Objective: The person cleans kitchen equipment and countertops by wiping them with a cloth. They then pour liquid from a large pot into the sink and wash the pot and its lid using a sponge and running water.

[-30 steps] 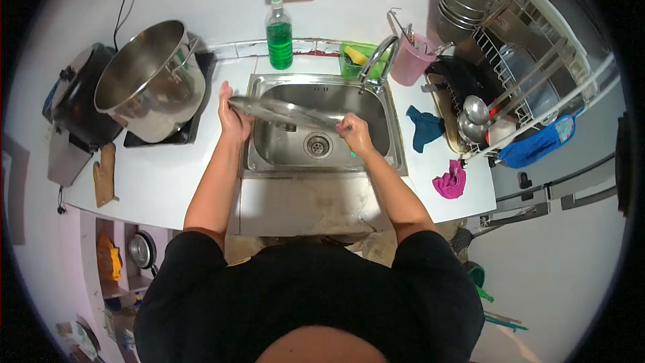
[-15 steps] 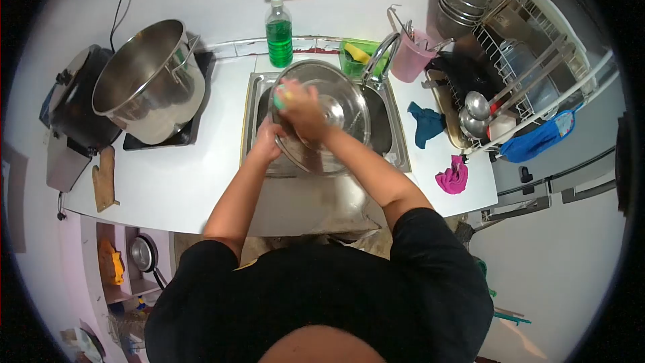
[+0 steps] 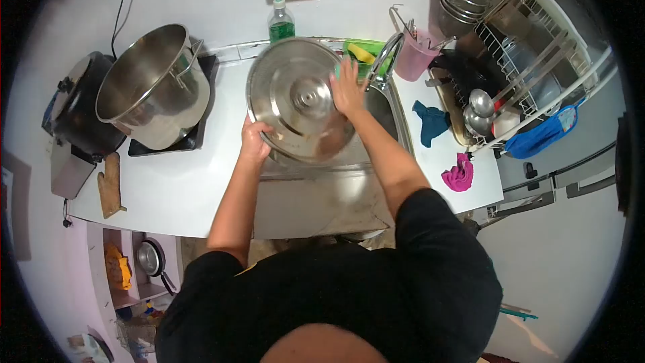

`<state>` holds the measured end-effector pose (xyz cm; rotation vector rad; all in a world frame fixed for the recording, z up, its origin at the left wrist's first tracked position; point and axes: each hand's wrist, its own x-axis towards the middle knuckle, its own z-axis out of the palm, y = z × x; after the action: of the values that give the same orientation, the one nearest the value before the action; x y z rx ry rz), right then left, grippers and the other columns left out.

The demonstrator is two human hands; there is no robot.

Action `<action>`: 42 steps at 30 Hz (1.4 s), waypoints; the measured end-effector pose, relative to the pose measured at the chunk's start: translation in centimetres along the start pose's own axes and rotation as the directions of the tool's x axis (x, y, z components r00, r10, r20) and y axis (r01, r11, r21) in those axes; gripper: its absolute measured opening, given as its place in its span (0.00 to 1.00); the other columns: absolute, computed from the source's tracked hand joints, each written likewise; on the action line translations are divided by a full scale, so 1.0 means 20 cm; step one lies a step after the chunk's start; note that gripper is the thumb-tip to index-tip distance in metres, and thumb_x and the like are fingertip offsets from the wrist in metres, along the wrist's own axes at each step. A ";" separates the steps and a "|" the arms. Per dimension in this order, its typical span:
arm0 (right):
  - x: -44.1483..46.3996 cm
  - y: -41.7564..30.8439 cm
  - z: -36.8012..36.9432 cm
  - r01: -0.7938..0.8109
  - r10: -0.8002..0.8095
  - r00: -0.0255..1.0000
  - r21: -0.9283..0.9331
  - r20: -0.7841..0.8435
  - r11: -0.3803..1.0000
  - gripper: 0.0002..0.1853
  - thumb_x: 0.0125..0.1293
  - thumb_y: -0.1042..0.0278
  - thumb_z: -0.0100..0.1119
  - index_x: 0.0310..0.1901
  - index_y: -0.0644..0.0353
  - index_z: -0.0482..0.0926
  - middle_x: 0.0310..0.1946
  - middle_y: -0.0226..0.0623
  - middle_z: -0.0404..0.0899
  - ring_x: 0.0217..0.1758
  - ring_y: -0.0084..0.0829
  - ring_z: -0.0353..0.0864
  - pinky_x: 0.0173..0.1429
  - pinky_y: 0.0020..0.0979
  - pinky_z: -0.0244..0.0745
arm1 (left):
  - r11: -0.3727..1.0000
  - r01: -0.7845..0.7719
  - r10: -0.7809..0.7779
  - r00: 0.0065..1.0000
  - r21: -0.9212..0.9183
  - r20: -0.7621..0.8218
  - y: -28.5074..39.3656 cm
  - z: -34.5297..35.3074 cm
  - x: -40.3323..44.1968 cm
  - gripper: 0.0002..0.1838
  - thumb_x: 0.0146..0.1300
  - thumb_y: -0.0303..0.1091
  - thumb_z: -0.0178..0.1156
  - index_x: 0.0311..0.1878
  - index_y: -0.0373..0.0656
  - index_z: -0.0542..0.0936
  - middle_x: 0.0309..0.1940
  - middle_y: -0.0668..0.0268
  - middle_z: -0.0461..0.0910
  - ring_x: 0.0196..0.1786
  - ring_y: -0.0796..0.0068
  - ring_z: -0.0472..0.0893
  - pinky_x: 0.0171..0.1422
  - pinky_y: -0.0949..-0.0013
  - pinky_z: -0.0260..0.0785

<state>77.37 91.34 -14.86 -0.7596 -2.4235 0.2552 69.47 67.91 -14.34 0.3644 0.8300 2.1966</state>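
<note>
A round steel lid (image 3: 295,101) is held tilted above the sink (image 3: 398,117), its face with the small central disc toward me. My left hand (image 3: 256,140) grips the lid's lower left rim, thumb over the edge. At the upper right rim is my right hand (image 3: 347,89), fingers stretched out against the lid; a bit of green shows by its fingers, too small to make out. Just right of that hand stands the faucet (image 3: 386,60). Behind the lid is a bottle of green liquid (image 3: 281,23), partly hidden.
On the left stand a large steel pot (image 3: 158,87), a black cooker (image 3: 87,107) and a brown mitt (image 3: 110,187). To the right are a pink cup (image 3: 414,59), a teal cloth (image 3: 432,123), a magenta cloth (image 3: 459,173) and a dish rack (image 3: 537,104).
The lid has gone from nearly edge-on to facing me and shifted up and left. My right hand has moved from across the lid's face to its right rim, fingers now spread.
</note>
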 end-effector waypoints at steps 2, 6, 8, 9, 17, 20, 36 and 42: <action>-0.30 -0.06 0.07 0.021 -0.021 0.999 -0.022 0.037 1.000 0.30 0.63 0.57 0.40 0.63 0.64 0.50 0.65 0.49 0.47 0.69 0.46 0.44 0.65 0.56 0.39 | 0.979 -0.184 0.189 0.981 -0.088 0.051 -0.03 -0.03 0.04 0.31 0.42 0.15 0.45 0.56 0.38 0.62 0.48 0.56 0.69 0.50 0.59 0.72 0.55 0.61 0.67; -0.34 -0.50 0.09 0.447 -0.306 0.853 0.289 -0.423 0.847 0.24 0.54 0.66 0.51 0.52 0.67 0.63 0.53 0.51 0.62 0.58 0.50 0.60 0.52 0.44 0.58 | 0.983 -0.150 0.146 0.988 0.106 0.048 -0.23 0.04 0.07 0.24 0.63 0.42 0.49 0.59 0.40 0.60 0.52 0.58 0.68 0.56 0.64 0.68 0.61 0.62 0.60; -0.30 -0.57 0.06 0.374 -0.317 0.920 0.272 -0.232 0.887 0.19 0.52 0.66 0.51 0.44 0.68 0.67 0.45 0.51 0.66 0.50 0.47 0.65 0.45 0.42 0.59 | 0.997 -0.044 0.050 0.994 -0.064 0.100 -0.24 -0.04 0.13 0.25 0.63 0.44 0.48 0.60 0.41 0.60 0.52 0.60 0.68 0.55 0.65 0.68 0.60 0.63 0.61; -0.30 -0.59 0.04 0.316 -0.317 0.948 0.235 -0.036 0.919 0.15 0.51 0.66 0.52 0.37 0.69 0.70 0.37 0.52 0.71 0.42 0.45 0.70 0.38 0.40 0.60 | 0.970 0.065 -0.025 0.985 -0.233 0.171 -0.24 -0.05 0.15 0.26 0.64 0.46 0.46 0.61 0.42 0.59 0.52 0.62 0.68 0.55 0.66 0.68 0.58 0.65 0.62; -0.18 -0.51 0.04 0.346 -0.224 0.910 0.339 -0.349 0.875 0.07 0.52 0.70 0.50 0.24 0.65 0.71 0.26 0.46 0.68 0.37 0.46 0.66 0.40 0.41 0.61 | 0.995 0.101 -0.101 0.995 0.015 -0.017 -0.24 0.15 0.11 0.35 0.62 0.61 0.37 0.64 0.45 0.55 0.60 0.62 0.61 0.62 0.69 0.61 0.66 0.66 0.51; -0.22 -0.59 0.07 0.364 -0.223 0.908 0.404 -0.356 0.839 0.10 0.53 0.69 0.50 0.34 0.65 0.69 0.35 0.46 0.67 0.43 0.46 0.65 0.45 0.40 0.61 | 1.000 0.006 -0.004 0.993 -0.015 0.118 -0.18 0.12 0.13 0.25 0.63 0.47 0.47 0.59 0.45 0.61 0.51 0.63 0.69 0.56 0.70 0.67 0.60 0.66 0.60; -0.09 -0.20 0.22 0.194 -0.188 0.957 0.005 -0.222 0.981 0.31 0.61 0.59 0.44 0.62 0.68 0.51 0.64 0.50 0.50 0.67 0.48 0.49 0.61 0.56 0.47 | 0.992 -0.074 0.066 0.995 0.103 0.074 -0.09 0.09 0.04 0.22 0.61 0.37 0.53 0.57 0.44 0.63 0.49 0.64 0.70 0.49 0.70 0.72 0.52 0.64 0.68; -0.28 -0.25 0.34 0.151 -0.063 0.948 0.265 -0.312 0.952 0.25 0.57 0.69 0.47 0.56 0.67 0.61 0.58 0.50 0.61 0.62 0.47 0.58 0.59 0.48 0.57 | 0.989 -0.131 0.131 0.991 0.068 0.003 -0.12 0.13 0.04 0.22 0.61 0.37 0.53 0.57 0.45 0.63 0.48 0.64 0.72 0.49 0.70 0.73 0.52 0.64 0.68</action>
<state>74.94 84.03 -21.31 -0.4929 -2.0728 0.4054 71.50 70.93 -13.89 0.4630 0.9064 2.2935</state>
